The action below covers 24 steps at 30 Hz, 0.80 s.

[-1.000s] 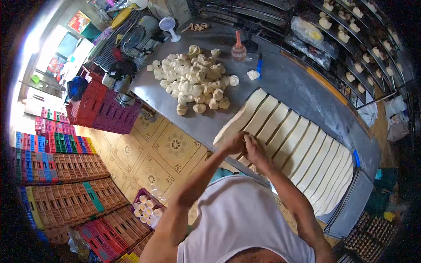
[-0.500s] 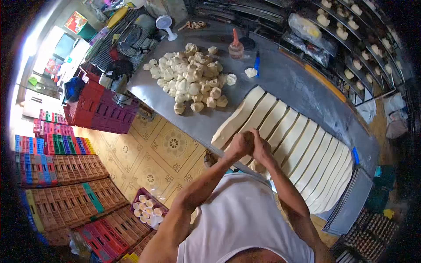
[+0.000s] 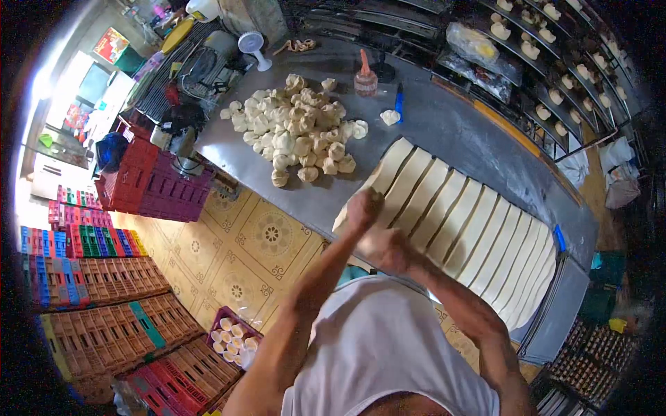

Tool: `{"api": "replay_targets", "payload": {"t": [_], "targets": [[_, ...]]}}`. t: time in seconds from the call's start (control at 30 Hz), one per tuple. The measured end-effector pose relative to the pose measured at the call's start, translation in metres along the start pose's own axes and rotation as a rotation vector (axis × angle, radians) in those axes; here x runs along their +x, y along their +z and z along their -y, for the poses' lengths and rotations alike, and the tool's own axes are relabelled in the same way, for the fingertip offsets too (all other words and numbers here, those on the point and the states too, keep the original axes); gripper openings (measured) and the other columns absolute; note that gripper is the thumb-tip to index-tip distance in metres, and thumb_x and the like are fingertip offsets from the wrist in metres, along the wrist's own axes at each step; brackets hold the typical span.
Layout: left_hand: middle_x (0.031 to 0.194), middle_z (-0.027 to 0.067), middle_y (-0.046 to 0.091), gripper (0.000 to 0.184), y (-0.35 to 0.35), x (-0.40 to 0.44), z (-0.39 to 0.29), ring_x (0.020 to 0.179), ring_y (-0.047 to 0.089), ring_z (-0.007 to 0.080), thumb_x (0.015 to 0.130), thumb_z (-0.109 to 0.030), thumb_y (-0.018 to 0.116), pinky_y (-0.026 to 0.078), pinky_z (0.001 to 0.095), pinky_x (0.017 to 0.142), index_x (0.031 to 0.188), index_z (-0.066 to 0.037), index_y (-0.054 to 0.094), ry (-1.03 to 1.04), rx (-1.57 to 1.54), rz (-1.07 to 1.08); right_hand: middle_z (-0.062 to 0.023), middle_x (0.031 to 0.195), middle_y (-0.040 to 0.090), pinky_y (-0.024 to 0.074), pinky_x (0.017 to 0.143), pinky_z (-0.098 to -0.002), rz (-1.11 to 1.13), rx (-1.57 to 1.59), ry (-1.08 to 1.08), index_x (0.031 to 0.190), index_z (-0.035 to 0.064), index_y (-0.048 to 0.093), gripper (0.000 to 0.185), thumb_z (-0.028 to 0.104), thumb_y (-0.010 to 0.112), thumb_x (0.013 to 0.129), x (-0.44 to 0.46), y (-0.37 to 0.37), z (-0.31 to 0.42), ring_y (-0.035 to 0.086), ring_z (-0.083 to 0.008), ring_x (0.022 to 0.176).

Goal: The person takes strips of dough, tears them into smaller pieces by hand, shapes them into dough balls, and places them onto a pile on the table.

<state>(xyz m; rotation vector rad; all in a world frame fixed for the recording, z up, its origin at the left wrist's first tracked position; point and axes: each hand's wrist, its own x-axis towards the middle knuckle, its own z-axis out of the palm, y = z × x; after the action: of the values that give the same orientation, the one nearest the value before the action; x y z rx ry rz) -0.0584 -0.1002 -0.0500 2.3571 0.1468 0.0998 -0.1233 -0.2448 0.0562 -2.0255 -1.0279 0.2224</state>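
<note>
My left hand point(image 3: 364, 209) is closed in a fist over the near end of the leftmost dough strips; anything inside it is hidden. Just below and to the right, my right hand point(image 3: 390, 251) is curled and smeared by motion, with a pale blur at its fingers that I cannot make out. To the right of both hands lies a slab of white dough point(image 3: 454, 215), cut into several long side-by-side strips. Beyond my left hand, a heap of dough pieces point(image 3: 291, 132) is piled on the metal table point(image 3: 479, 145). A lone dough piece point(image 3: 390, 117) sits beside a blue-handled tool point(image 3: 399, 102).
A clear jar with an orange top point(image 3: 365, 80) and a white fan-shaped item point(image 3: 253, 48) stand at the table's far side. Racks of trays point(image 3: 548, 69) with dough pieces rise behind. Stacked plastic crates point(image 3: 111, 284) line the left floor, near a crate of pale cups point(image 3: 232, 340).
My hands were together over the dough strips; now they are apart. The left has moved up and left, the right down and left. The view has shifted slightly.
</note>
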Motion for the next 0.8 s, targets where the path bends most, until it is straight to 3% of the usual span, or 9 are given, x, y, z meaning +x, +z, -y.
{"api": "replay_targets", "payload": {"t": [0.07,0.17,0.23,0.37,0.43,0.5,0.6,0.73,0.8], "targets": [[0.082,0.0226,0.067,0.049,-0.004,0.021,0.015,0.085,0.065,0.0436,0.086,-0.029,0.068,0.053,0.0488,0.079,0.126,-0.004,0.055,0.086,-0.061,-0.023,-0.0120,0.086,0.067,0.0528,0.069,-0.0428,-0.075,0.148,-0.158,0.096,0.0056,0.063,0.022,0.016,0.070,0.078,0.025,-0.021,0.057,0.066,-0.0363,0.078],[0.098,0.0212,0.068,0.065,-0.056,0.026,-0.016,0.098,0.065,0.0375,0.085,-0.022,0.072,0.052,0.0453,0.088,0.140,-0.003,0.043,0.491,0.133,-0.444,-0.0178,0.095,0.067,0.0528,0.078,-0.0412,-0.230,0.288,0.558,0.122,0.0068,0.052,0.047,0.021,0.071,0.082,0.021,-0.044,0.013,0.067,-0.0332,0.090],[0.122,0.0145,0.064,0.075,-0.076,-0.003,-0.017,0.110,0.062,0.0331,0.076,-0.029,0.081,0.049,0.0381,0.097,0.139,-0.005,0.047,0.145,-0.232,0.162,-0.0259,0.111,0.062,0.0516,0.087,-0.0441,-0.175,0.147,0.508,0.130,0.0053,0.045,0.056,0.013,0.070,0.081,-0.013,-0.013,-0.060,0.062,-0.0406,0.105],[0.122,0.0122,0.064,0.069,-0.015,-0.067,-0.010,0.109,0.063,0.0300,0.081,-0.029,0.080,0.052,0.0400,0.093,0.137,-0.003,0.049,0.140,-0.082,0.711,-0.0261,0.110,0.058,0.0510,0.086,-0.0471,-0.165,-0.095,0.166,0.125,-0.0008,0.050,0.057,0.012,0.073,0.075,-0.052,0.025,-0.061,0.059,-0.0438,0.103],[0.120,0.0092,0.065,0.060,-0.003,-0.087,-0.010,0.106,0.065,0.0260,0.089,-0.030,0.073,0.056,0.0383,0.086,0.138,-0.004,0.049,-0.414,-0.917,0.824,-0.0244,0.107,0.058,0.0507,0.085,-0.0472,-0.155,-0.047,0.288,0.118,0.0013,0.055,0.048,0.012,0.072,0.074,-0.064,0.002,-0.056,0.060,-0.0432,0.100],[0.118,0.0084,0.066,0.054,-0.011,-0.086,-0.033,0.103,0.065,0.0225,0.092,-0.031,0.069,0.056,0.0353,0.082,0.136,-0.004,0.051,-0.503,-0.847,0.703,-0.0207,0.108,0.061,0.0502,0.085,-0.0478,-0.081,0.183,0.528,0.098,0.0048,0.067,0.027,0.014,0.071,0.073,-0.073,-0.019,-0.056,0.061,-0.0423,0.097],[0.105,0.0062,0.068,0.045,-0.006,-0.090,-0.064,0.091,0.067,0.0177,0.096,-0.034,0.063,0.056,0.0271,0.071,0.128,-0.004,0.058,-0.546,-0.910,0.620,-0.0196,0.103,0.063,0.0521,0.082,-0.0418,-0.137,0.178,0.463,0.094,0.0023,0.067,0.023,0.009,0.069,0.072,-0.073,-0.008,-0.080,0.065,-0.0388,0.090],[0.089,0.0102,0.074,0.045,0.020,-0.092,-0.061,0.074,0.071,0.0244,0.097,-0.039,0.060,0.053,0.0358,0.062,0.119,-0.001,0.065,-0.459,-0.682,0.437,-0.0199,0.108,0.062,0.0512,0.085,-0.0434,-0.208,0.088,0.423,0.111,0.0032,0.059,0.041,0.007,0.069,0.072,-0.076,-0.016,-0.085,0.062,-0.0380,0.101],[0.082,0.0180,0.070,0.044,0.035,-0.095,-0.055,0.069,0.068,0.0337,0.098,-0.040,0.054,0.051,0.0437,0.064,0.115,-0.001,0.065,-0.217,-0.192,0.250,-0.0202,0.113,0.061,0.0507,0.086,-0.0442,-0.074,-0.011,0.461,0.120,0.0032,0.052,0.051,0.009,0.070,0.073,-0.075,-0.049,-0.051,0.060,-0.0390,0.106]]}}
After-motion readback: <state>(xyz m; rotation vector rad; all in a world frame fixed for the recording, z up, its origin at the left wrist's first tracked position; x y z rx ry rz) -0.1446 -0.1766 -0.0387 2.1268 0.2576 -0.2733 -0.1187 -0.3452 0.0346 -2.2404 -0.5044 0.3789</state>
